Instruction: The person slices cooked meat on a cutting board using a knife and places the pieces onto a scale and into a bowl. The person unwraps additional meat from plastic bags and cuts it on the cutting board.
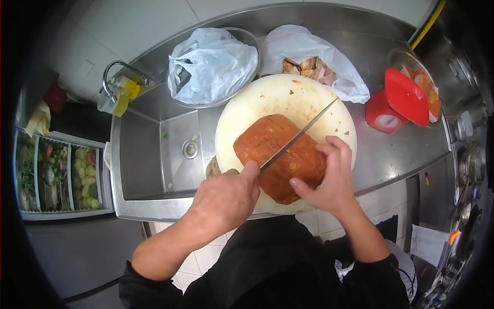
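Note:
A large orange-brown block of food (267, 136) lies on a round white cutting board (242, 110) scattered with small crumbs. My left hand (226, 193) is wrapped round the handle of a long knife (303, 130), whose blade crosses the top of the block diagonally and points to the upper right. The handle is mostly hidden in my fist. On the block's right side rests my right hand (332, 177), fingers bent and thumb apart, holding the block between them.
A steel sink (175, 139) with a tap (107, 82) is at left. Behind the board are a plastic bag (211, 62) on a metal tray and another bag (288, 41) with brown pieces. A red scale (388, 110) and a bowl (435, 110) stand right. Vegetable trays (67, 175) are far left.

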The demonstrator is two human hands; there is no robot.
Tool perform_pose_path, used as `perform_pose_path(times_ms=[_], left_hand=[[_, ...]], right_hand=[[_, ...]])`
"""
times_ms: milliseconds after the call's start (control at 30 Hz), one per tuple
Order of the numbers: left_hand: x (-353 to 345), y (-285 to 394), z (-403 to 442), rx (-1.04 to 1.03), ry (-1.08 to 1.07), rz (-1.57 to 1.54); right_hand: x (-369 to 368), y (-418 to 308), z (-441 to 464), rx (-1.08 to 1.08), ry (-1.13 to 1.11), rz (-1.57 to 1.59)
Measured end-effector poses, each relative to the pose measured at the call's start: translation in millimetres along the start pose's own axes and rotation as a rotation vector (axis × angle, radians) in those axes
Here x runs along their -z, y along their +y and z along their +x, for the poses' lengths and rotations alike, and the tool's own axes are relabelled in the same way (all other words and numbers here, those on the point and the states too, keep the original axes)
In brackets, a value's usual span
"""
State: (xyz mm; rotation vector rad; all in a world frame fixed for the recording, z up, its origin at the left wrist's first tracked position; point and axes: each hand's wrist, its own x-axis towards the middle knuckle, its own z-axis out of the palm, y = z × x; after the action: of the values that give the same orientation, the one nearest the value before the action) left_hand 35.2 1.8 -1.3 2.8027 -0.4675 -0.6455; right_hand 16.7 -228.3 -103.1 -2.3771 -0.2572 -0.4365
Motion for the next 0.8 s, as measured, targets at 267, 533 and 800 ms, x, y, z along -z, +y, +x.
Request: perform_pose_path(times_ms=[267, 533, 800], left_hand=[[3, 2, 15, -0.026, -0.033, 0.068], [3, 2, 24, 0.006, -0.117, 0.056], [37, -11, -29, 0.094, -0.277, 0.219]], right_hand=[[-35, 9, -12, 0.009, 0.013, -0.028], [-36, 11, -12, -0.008, 0.005, -0.072], [-36, 8, -10, -0.06, -0.004, -0.077]])
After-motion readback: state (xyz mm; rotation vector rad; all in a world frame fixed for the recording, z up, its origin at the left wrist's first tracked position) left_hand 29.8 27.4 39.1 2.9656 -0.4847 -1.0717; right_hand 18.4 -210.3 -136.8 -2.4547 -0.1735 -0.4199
